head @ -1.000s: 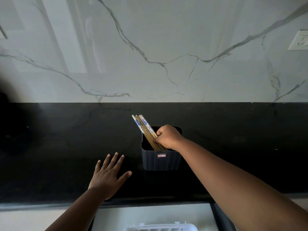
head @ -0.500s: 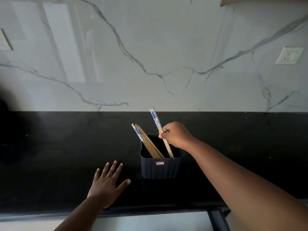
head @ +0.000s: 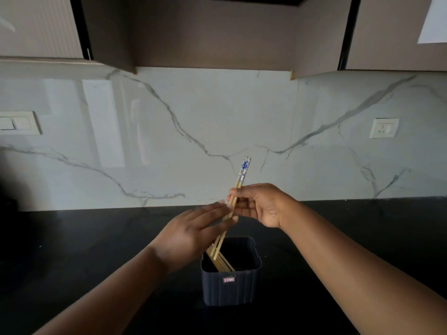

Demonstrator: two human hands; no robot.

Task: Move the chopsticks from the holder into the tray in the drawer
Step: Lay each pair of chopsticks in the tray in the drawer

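Head view. Black counter (head: 72, 250) fills the lower half of the frame; glossy white marble backsplash (head: 193, 122) with grey veins above it; brown wall cabinets (head: 212, 32) across the top edge. A switch plate (head: 18, 123) sits at the left edge on the backsplash, a socket (head: 384, 128) at right.

Dark ribbed holder (head: 231, 286) stands on the counter at lower centre, a small label on its front wall. Several plain wooden chopsticks (head: 221, 262) lean inside it toward its left wall.

Since half a second ago: the view has tipped up, cabinets now in sight. The right hand (head: 261, 204) has lifted its pair of chopsticks (head: 243, 175) clear above the holder; blue-patterned tops point to upper centre, lower tips hang just over the holder's mouth. Grip: right fingers pinched closed around the pair near mid-length. The left hand (head: 193, 230) has left the counter and come up beside the pair, fingers flat and spread, touching or nearly touching the sticks from the left; motion-blurred, so contact cannot be told. It holds nothing.

The left hand covers the middle stretch of the lifted pair and the holder's upper left corner. Drawer and tray out of view.
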